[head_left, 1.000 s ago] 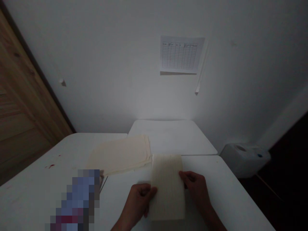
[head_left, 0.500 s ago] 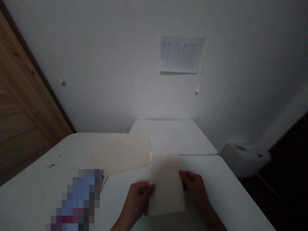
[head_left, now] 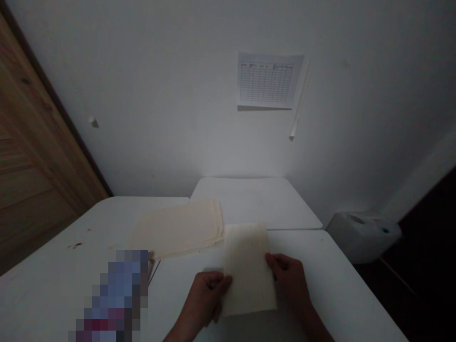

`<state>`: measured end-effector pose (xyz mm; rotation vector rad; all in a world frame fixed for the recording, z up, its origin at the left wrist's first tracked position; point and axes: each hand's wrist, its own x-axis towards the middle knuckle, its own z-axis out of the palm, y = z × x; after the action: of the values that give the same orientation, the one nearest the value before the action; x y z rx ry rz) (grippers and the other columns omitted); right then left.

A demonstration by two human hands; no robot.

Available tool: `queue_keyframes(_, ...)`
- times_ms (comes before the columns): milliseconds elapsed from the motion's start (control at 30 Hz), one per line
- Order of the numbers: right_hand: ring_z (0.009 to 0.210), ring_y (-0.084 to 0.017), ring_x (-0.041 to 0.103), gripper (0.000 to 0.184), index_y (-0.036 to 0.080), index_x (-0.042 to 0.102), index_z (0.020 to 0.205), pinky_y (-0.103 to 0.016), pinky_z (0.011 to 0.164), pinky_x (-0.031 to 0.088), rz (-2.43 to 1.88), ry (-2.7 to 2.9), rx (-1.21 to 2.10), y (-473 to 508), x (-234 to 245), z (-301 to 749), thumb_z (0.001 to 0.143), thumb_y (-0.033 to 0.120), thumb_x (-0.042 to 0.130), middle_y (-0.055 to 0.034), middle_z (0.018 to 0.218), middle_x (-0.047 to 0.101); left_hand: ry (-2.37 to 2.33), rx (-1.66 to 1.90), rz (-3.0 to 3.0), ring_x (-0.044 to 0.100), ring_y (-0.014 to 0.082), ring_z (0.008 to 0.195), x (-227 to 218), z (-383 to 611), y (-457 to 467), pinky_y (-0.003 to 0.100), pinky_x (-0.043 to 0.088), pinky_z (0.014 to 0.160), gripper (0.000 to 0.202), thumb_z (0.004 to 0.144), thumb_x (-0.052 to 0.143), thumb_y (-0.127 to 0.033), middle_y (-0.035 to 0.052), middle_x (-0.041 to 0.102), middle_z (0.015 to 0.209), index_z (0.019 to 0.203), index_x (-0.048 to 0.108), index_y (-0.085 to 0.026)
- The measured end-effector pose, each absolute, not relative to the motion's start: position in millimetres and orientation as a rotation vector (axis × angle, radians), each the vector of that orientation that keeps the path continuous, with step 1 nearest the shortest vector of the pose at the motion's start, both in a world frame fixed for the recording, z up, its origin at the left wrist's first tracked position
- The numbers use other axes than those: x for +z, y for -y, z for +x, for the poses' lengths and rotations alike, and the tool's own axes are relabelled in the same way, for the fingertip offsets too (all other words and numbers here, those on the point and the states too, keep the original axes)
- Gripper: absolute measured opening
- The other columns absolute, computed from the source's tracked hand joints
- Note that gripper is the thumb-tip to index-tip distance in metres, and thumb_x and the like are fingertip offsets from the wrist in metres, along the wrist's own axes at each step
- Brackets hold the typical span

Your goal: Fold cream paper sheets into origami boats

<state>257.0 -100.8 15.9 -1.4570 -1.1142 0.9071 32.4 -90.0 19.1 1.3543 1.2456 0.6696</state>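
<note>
Both my hands grip the side edges of a cream folded sheet of paper or cloth (head_left: 247, 268), which lies nearly flat over the white table (head_left: 313, 289). My left hand (head_left: 210, 295) pinches the sheet's left edge, and my right hand (head_left: 287, 275) holds its right edge. Up and to the left, a stack of similar cream sheets (head_left: 174, 230) rests on the table, just beyond the held sheet's top left corner. Neither hand touches that stack.
A pixelated blue and red patch (head_left: 114, 297) hides something at the table's near left. Small red marks (head_left: 74, 245) stain the tabletop. A second white table (head_left: 254, 202) stands behind, with a white plastic container (head_left: 361, 237) at right and a wooden door (head_left: 35, 128) at left.
Over the last second, the held sheet has shifted slightly up the view, away from me, and its lower edge has risen. The stack has not visibly moved.
</note>
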Motion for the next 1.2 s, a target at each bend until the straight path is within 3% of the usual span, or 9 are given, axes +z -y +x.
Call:
queue_keyframes(133, 0.068, -0.021, 0.063, 0.045, 0.013, 0.076, 0.085, -0.027, 0.059, 0.046, -1.456, 1.088, 0.897, 100, 15, 259, 0.079, 0.056, 0.064, -0.0078, 0.072, 0.071, -1.256, 0.63, 1.363, 0.031, 0.0083, 0.024, 24, 35, 91, 0.019, 0.015, 0.027, 0.073, 0.058, 0.05, -0.089, -0.0064, 0.041, 0.032, 0.061, 0.058, -0.017)
queue_keyframes(300, 0.056, -0.017, 0.058, 0.049, 0.013, 0.075, 0.08, -0.025, 0.051, 0.043, -1.409, 1.028, 0.997, 99, 14, 258, 0.077, 0.06, 0.063, -0.0044, 0.063, 0.066, -1.262, 0.687, 1.379, 0.028, 0.0069, 0.023, 20, 34, 91, 0.019, 0.013, 0.029, 0.07, 0.063, 0.048, -0.087, -0.0071, 0.039, 0.031, 0.057, 0.055, -0.018)
queue_keyframes(467, 0.061, -0.019, 0.061, 0.048, 0.012, 0.075, 0.082, -0.028, 0.058, 0.047, -1.332, 1.01, 1.153, 97, 11, 258, 0.076, 0.059, 0.064, -0.0055, 0.068, 0.067, -1.276, 0.692, 1.391, 0.024, 0.0064, 0.022, 17, 31, 88, 0.02, 0.015, 0.028, 0.069, 0.066, 0.044, -0.087, -0.007, 0.039, 0.029, 0.059, 0.055, -0.019)
queue_keyframes(667, 0.063, -0.02, 0.063, 0.05, 0.012, 0.076, 0.088, -0.027, 0.057, 0.048, -1.386, 1.075, 1.082, 96, 5, 261, 0.076, 0.059, 0.064, -0.0076, 0.072, 0.07, -1.259, 0.67, 1.381, 0.026, 0.0077, 0.022, 15, 31, 87, 0.02, 0.015, 0.028, 0.072, 0.067, 0.043, -0.086, -0.0062, 0.04, 0.029, 0.065, 0.062, -0.017)
queue_keyframes(1200, 0.072, -0.025, 0.066, 0.051, 0.011, 0.076, 0.09, -0.029, 0.061, 0.048, -1.466, 1.118, 0.92, 101, 13, 259, 0.08, 0.058, 0.061, -0.0102, 0.074, 0.072, -1.253, 0.634, 1.4, 0.031, 0.0081, 0.022, 18, 33, 91, 0.019, 0.014, 0.025, 0.071, 0.063, 0.047, -0.087, -0.0055, 0.042, 0.031, 0.06, 0.058, -0.017)
